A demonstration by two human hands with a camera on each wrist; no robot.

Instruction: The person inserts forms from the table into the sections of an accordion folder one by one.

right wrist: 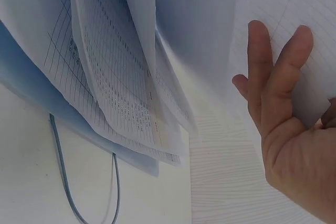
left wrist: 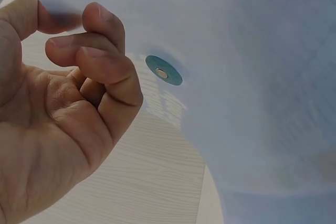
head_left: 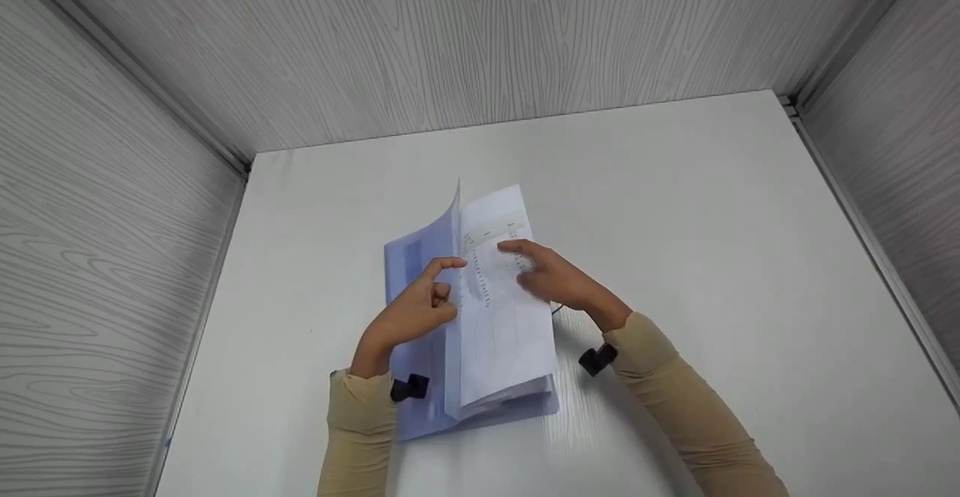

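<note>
A translucent blue document folder (head_left: pixel 414 369) lies partly opened on the table, its front cover (head_left: pixel 452 362) raised along the middle. Inside is a stack of printed sheets (head_left: pixel 506 339), also seen fanned apart in the right wrist view. My left hand (head_left: pixel 416 309) holds the raised cover by its edge, index finger and thumb at it, other fingers curled. A green round button (left wrist: pixel 164 70) shows on the plastic beside those fingers. Over the top sheet, my right hand (head_left: pixel 559 279) touches the paper with its fingers extended; part of its thumb side is cut off in the right wrist view.
The white table (head_left: pixel 675 204) extends around the folder. A thin blue cord (right wrist: pixel 60 166) hangs out from the folder's edge. Grey wood-grain panels (head_left: pixel 480 39) stand at the back and both sides. A small black device (head_left: pixel 598 359) is worn at each wrist.
</note>
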